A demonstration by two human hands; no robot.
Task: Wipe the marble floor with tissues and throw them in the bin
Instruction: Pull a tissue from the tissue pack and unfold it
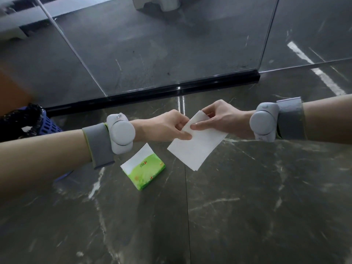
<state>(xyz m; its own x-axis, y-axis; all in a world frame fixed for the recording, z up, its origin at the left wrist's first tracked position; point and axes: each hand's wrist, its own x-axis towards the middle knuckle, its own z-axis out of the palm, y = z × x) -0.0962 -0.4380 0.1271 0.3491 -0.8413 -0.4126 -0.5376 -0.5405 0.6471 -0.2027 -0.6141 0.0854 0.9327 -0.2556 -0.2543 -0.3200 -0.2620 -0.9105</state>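
Labels first: the green-and-white soft-plastic tissue pack [146, 170] has red print on its top face, 1 small logo plus a line of letters along the near edge. It sits upside down from here and is too small to read. The 2 round grey wrist units, left [122, 132] and right [263, 121], each carry a faint mark on the housing, also unreadable. Both sit on grey fabric bands.

Task item: 1 white rectangular paper tissue [196, 149], flat and uncreased, and it looks clean. Layered edges show at its lowest corner, so it appears folded or multi-ply. It is off the floor, held in the air at a tilt, over the straight tile joint of the dark grey marble floor [247, 206] with pale veins.

Grips:
- left hand [167, 126]: thumb and curled fingers pinch the tissue's upper left edge
- right hand [224, 117]: thumb on the top face, fingers curled behind, pinching the upper corner
- the 2 hands are nearly touching at the tissue

The pack lies on the floor just left of the joint, below the left wrist, with 1 white sheet sticking up from its opening. It is apart from the held tissue.

The blue slotted plastic bin [47, 126] with a black bag liner [34, 111] stands at the floor's left edge, partly hidden by the left forearm.

At the floor's far edge is a black bottom rail [152, 93] carrying a clear glass panel [152, 54]
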